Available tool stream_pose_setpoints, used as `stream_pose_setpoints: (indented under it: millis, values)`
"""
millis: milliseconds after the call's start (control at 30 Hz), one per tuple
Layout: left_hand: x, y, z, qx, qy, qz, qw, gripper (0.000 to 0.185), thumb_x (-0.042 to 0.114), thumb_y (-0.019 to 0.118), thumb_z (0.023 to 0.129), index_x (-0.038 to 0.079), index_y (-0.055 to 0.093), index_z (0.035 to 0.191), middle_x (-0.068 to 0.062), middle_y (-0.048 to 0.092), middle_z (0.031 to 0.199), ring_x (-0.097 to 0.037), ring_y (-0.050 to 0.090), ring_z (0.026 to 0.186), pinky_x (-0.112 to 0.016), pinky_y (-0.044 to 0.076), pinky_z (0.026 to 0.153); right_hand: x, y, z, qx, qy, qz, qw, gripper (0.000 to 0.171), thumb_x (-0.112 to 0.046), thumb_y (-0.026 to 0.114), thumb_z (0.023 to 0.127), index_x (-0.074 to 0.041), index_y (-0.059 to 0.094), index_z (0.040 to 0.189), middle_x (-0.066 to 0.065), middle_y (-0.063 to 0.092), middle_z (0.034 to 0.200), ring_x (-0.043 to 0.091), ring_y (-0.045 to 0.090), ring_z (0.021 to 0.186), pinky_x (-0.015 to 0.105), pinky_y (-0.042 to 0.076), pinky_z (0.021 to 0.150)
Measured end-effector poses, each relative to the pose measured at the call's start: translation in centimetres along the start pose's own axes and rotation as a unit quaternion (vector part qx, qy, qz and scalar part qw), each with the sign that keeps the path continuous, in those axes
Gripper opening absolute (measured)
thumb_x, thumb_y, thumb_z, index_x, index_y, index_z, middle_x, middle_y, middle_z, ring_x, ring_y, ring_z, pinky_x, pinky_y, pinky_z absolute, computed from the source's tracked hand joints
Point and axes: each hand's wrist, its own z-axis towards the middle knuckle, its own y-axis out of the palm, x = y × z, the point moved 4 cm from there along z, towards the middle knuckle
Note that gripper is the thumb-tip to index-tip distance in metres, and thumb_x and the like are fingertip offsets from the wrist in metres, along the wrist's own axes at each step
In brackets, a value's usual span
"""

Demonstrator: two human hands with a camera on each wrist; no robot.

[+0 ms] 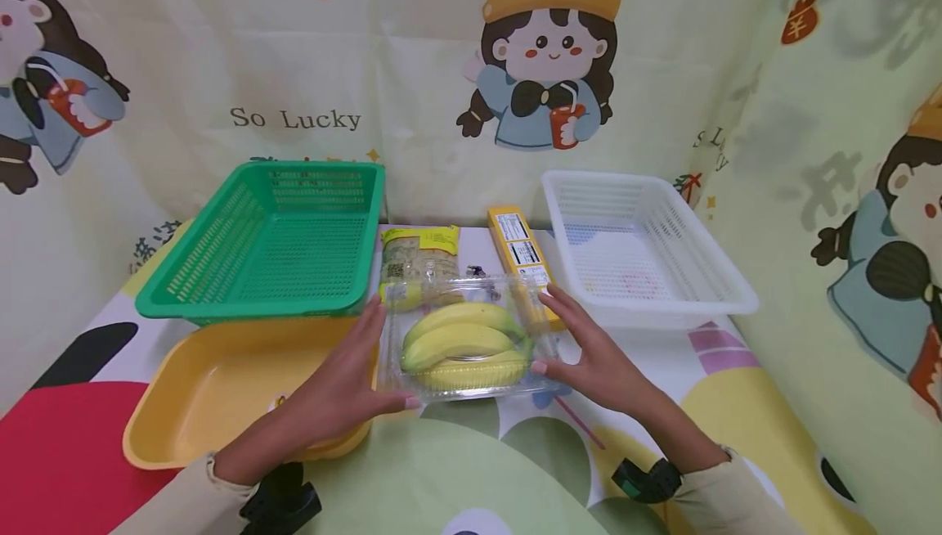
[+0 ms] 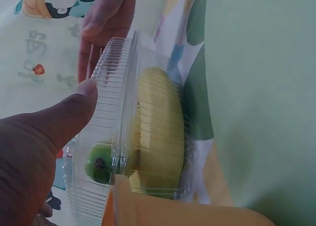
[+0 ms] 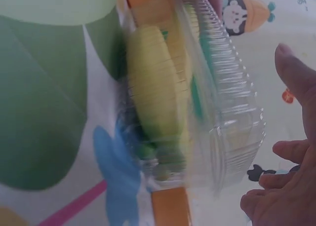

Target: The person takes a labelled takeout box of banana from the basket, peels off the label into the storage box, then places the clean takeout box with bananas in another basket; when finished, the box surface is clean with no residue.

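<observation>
A clear plastic clamshell box [image 1: 471,285] with a bunch of yellow bananas [image 1: 459,343] lies on the table between my hands. My left hand [image 1: 386,355] lies along the box's left side with its fingers straight. In the left wrist view its thumb [image 2: 64,117] touches the ribbed lid of the box [image 2: 111,102]. My right hand [image 1: 552,332] stands at the box's right side, fingers extended. In the right wrist view its thumb [image 3: 296,73] and loosely curled fingers sit a little apart from the box [image 3: 227,102].
A green basket [image 1: 243,306] stands at the back left and a yellow tray [image 1: 147,429] in front of it, touching the box's left. A white basket [image 1: 662,306] is at the back right. Behind the box lie a yellow-green packet [image 1: 419,253] and a long yellow carton [image 1: 515,249].
</observation>
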Motion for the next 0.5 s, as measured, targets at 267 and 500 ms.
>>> stream_pose_setpoints:
  millis: [267,500]
  values:
    - [-0.1,0.6,0.4,-0.008,0.0,-0.014,0.9999,0.126,0.048,0.084,0.072,0.005,0.0,0.156,-0.008,-0.012,0.161,-0.038,0.0,0.145,-0.063,0.018,0.109,1.0,0.8,-0.8,-0.045,0.014,0.09,0.995,0.114,-0.026,0.085,0.076,-0.03,0.005,0.158,0.004,-0.006,0.163,0.04,0.006,0.145,0.067,0.029,0.102]
    - [-0.1,0.9,0.8,-0.019,-0.003,-0.025,0.9995,0.128,0.043,0.086,0.072,0.004,-0.003,0.155,-0.011,-0.008,0.162,-0.033,0.001,0.146,-0.057,0.017,0.111,1.1,1.9,-0.9,-0.057,0.03,0.109,0.992,0.121,-0.023,0.086,0.075,-0.033,-0.003,0.157,0.007,-0.005,0.162,0.037,0.011,0.144,0.054,0.028,0.108]
